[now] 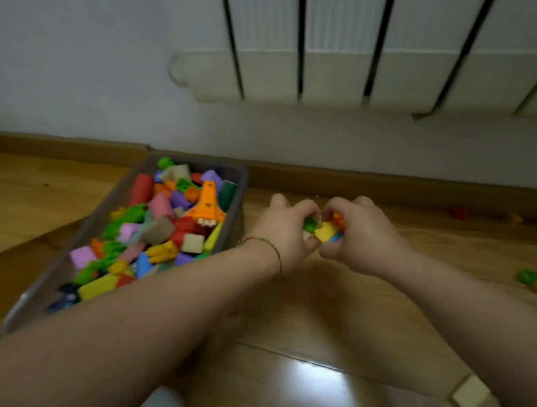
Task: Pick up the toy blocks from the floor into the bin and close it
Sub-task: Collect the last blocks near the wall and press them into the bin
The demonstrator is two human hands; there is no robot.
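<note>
Gleaming wooden floor (319, 303) beneath white radiator (339, 65)

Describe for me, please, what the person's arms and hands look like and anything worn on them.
Both forearms are bare, with no sleeves in view. The left hand and right hand have no gloves, and no rings show. A thin braided bracelet of mixed coloured threads circles the left wrist; the right wrist carries nothing.

The room is dimly lit; glare is seen on the floor (314, 382), motion blur softens everything, and edges are bent.
</note>
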